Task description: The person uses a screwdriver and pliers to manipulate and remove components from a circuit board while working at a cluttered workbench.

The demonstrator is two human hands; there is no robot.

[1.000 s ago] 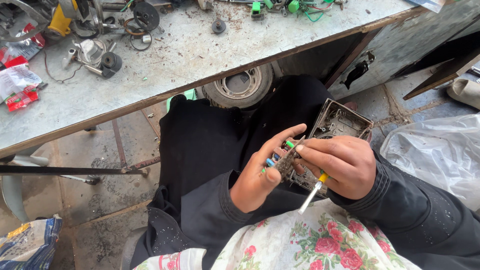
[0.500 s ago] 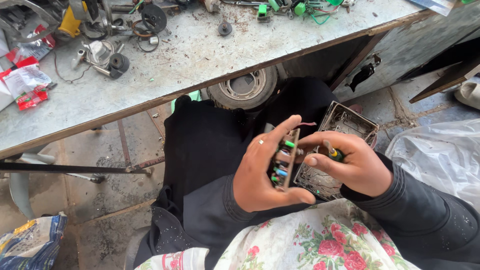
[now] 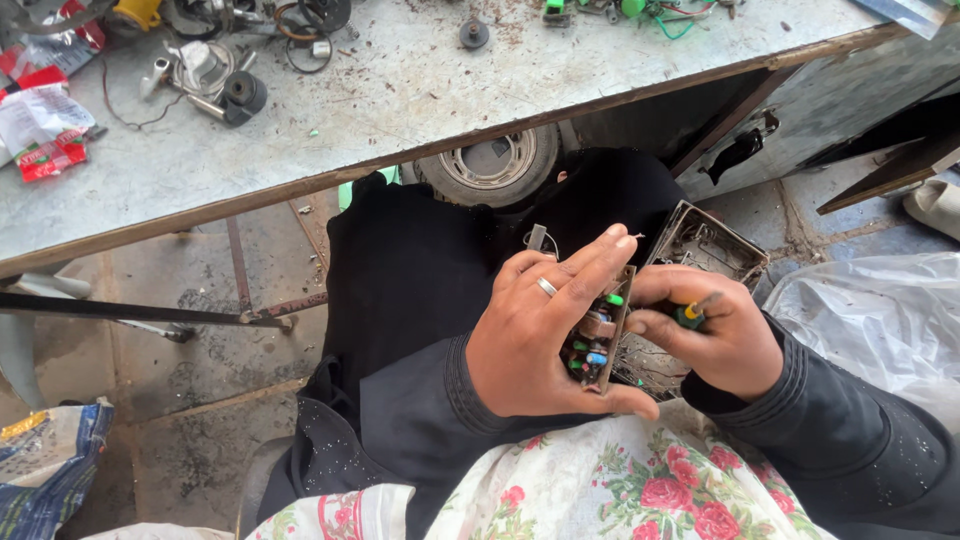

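Wore long black sleeves (image 3: 420, 420) on both arms, the fabric matte and flecked with pale dust, each ending in a stitched, ribbed cuff at the wrist. Carried a plain silver ring (image 3: 546, 287) on one of the left hand's (image 3: 545, 330) fingers. Had white cloth printed with red roses and green leaves (image 3: 620, 490) draped over the lap.

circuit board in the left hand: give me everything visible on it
The small brown circuit board is held on edge, nearly upright, its component side facing the left hand. Green, blue and brown parts stud that face; thin bare wires fan from the far side. The left hand's fingers curl over its top end, the thumb lies under its bottom end. The right hand, gripping a green and yellow screwdriver handle, sits right beside it. An open grey metal casing lies just behind.
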